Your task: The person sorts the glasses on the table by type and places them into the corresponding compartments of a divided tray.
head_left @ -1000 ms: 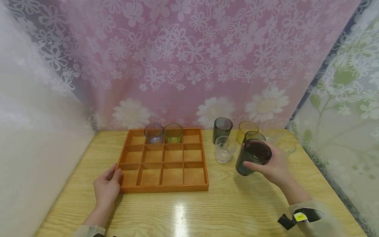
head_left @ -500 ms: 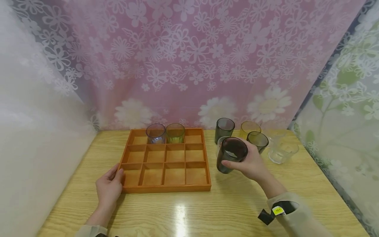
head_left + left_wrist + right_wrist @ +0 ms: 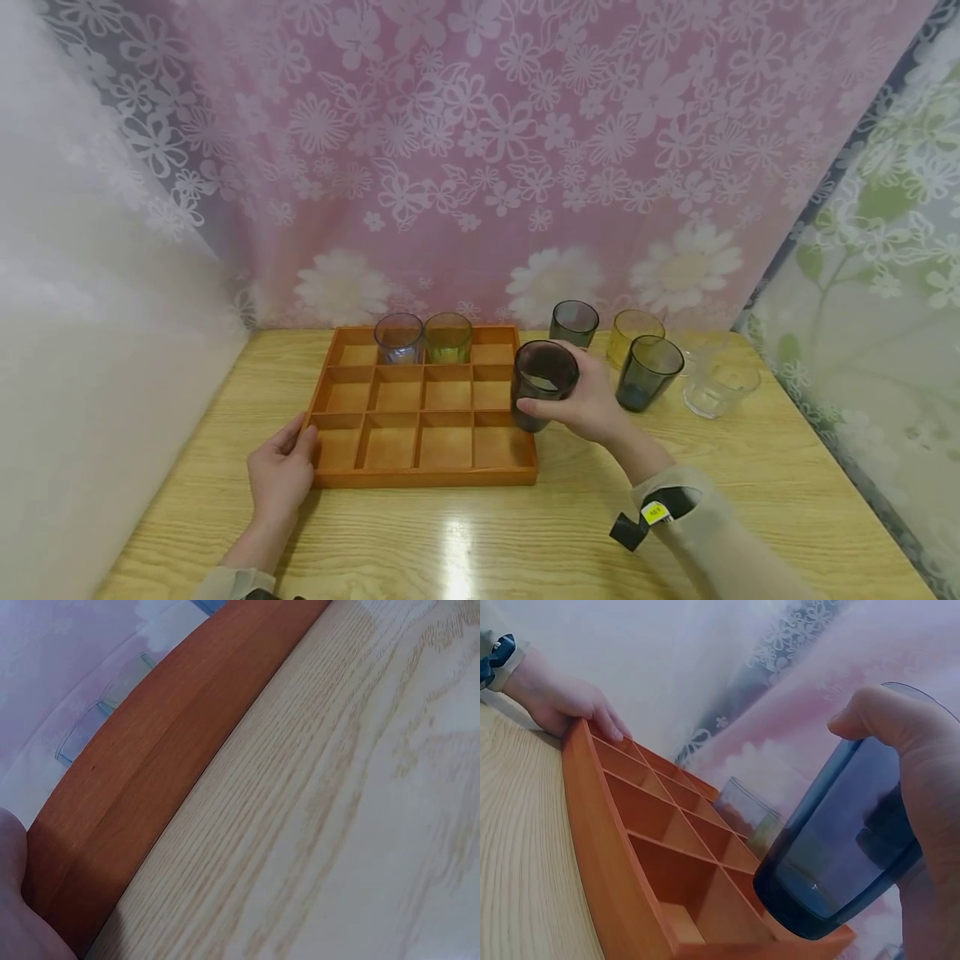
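My right hand (image 3: 588, 404) grips a dark smoky glass tumbler (image 3: 531, 408), thumb across its near side. The tumbler is tilted in the right wrist view and hangs above the right edge of the wooden compartment tray (image 3: 423, 477). At the tray's front left corner, my left hand (image 3: 281, 471) holds the side wall between thumb and fingers. A bluish-purple glass (image 3: 399, 342) and a green glass (image 3: 448, 342) stand side by side in the two middle compartments of the back row.
Right of the tray stand a grey tumbler (image 3: 574, 321), a yellow glass (image 3: 636, 337), another dark tumbler (image 3: 650, 375) and a clear glass (image 3: 716, 393) with more clear glass behind it. A floral curtain (image 3: 480, 167) closes off the table's back.
My right hand has carried the dark tumbler leftward, from among the glasses to over the tray's right edge. It now hides the near clear glass. My left hand keeps its hold.
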Motion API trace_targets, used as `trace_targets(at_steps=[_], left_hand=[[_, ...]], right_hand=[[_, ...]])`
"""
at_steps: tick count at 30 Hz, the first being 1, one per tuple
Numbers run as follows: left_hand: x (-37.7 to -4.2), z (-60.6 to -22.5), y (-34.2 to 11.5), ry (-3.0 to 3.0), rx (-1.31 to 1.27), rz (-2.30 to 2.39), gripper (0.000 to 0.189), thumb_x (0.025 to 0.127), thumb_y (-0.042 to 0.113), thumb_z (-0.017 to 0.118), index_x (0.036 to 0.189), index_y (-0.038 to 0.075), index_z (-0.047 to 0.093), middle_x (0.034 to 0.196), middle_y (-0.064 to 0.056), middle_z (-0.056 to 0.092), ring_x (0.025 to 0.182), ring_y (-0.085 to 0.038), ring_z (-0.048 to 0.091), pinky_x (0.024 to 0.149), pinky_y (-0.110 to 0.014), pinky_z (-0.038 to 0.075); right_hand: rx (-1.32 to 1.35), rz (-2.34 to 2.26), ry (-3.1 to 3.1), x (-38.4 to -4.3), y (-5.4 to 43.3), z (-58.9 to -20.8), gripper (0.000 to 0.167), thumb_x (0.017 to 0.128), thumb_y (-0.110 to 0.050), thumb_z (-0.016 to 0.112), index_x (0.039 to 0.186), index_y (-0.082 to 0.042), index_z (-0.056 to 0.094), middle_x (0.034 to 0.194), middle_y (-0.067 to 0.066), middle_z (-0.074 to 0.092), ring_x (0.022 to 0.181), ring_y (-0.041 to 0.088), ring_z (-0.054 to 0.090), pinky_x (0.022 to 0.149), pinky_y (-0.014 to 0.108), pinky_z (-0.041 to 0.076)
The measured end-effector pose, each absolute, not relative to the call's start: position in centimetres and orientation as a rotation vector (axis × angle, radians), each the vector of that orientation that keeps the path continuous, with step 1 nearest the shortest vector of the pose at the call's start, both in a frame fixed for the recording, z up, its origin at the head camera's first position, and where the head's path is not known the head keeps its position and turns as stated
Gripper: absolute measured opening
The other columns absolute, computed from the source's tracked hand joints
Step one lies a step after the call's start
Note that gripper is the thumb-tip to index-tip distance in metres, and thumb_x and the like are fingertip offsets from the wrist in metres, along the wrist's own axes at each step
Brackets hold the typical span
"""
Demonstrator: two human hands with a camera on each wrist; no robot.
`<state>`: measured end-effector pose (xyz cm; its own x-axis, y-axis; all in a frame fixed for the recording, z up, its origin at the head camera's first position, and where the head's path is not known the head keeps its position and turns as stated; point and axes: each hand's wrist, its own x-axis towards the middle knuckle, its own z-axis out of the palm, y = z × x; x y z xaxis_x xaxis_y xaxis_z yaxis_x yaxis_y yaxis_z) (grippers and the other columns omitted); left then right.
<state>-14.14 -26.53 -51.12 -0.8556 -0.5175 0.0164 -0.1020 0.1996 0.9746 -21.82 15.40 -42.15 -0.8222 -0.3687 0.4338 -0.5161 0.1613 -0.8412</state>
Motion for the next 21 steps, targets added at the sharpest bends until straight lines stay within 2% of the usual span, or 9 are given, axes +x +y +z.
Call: trace_targets(at_steps=[3, 6, 10, 17, 21], left_hand=[[-14.2, -51.1, -26.5, -2.150, 0.576, -1.676, 0.038, 0.105, 0.011, 0.068, 0.141, -0.002, 0.066, 0.136, -0.021, 0.066, 0.101, 0.011, 0.060, 0.083, -0.005, 0.048], [-14.2, -51.2, -26.5, -2.154, 0.573, -1.659, 0.038, 0.105, 0.010, 0.068, 0.140, -0.003, 0.066, 0.135, -0.021, 0.066, 0.107, 0.003, 0.062, 0.083, -0.005, 0.048], [-14.4, -51.4, -26.5, -2.144, 0.570, -1.656, 0.037, 0.105, 0.009, 0.068, 0.139, -0.003, 0.067, 0.135, -0.021, 0.066, 0.112, -0.005, 0.064, 0.083, -0.006, 0.048], [-14.4, -51.5, -26.5, -2.106, 0.559, -1.683, 0.036, 0.104, 0.007, 0.068, 0.139, -0.004, 0.067, 0.135, -0.023, 0.066, 0.095, 0.015, 0.061, 0.082, -0.007, 0.049], [-14.4, -51.5, -26.6, -2.104, 0.553, -1.696, 0.037, 0.105, 0.007, 0.067, 0.139, -0.005, 0.066, 0.136, -0.023, 0.065, 0.092, 0.017, 0.060, 0.083, -0.007, 0.050]], right_hand=[[0.878, 1.782, -2.312, -22.1, 14.3, -42.0, 0.060, 0.077, -0.003, 0.094, 0.131, -0.006, 0.067, 0.121, 0.011, 0.070, 0.113, 0.030, 0.068, 0.096, 0.047, 0.058], [0.896, 1.820, -2.321, -22.5, 13.4, -41.9, 0.058, 0.079, -0.005, 0.094, 0.130, -0.009, 0.067, 0.121, 0.010, 0.070, 0.112, 0.031, 0.068, 0.096, 0.054, 0.056], [0.920, 1.812, -2.331, -23.2, 12.1, -42.0, 0.055, 0.081, -0.009, 0.094, 0.130, -0.012, 0.069, 0.120, 0.008, 0.071, 0.109, 0.031, 0.069, 0.091, 0.052, 0.058], [0.903, 1.801, -2.351, -24.2, 9.7, -42.4, 0.057, 0.080, -0.013, 0.095, 0.130, -0.015, 0.068, 0.121, 0.005, 0.070, 0.108, 0.032, 0.069, 0.088, 0.044, 0.060], [0.861, 1.812, -2.364, -24.6, 8.4, -42.6, 0.059, 0.080, -0.016, 0.096, 0.132, -0.017, 0.067, 0.123, 0.003, 0.069, 0.110, 0.026, 0.069, 0.089, 0.041, 0.060]])
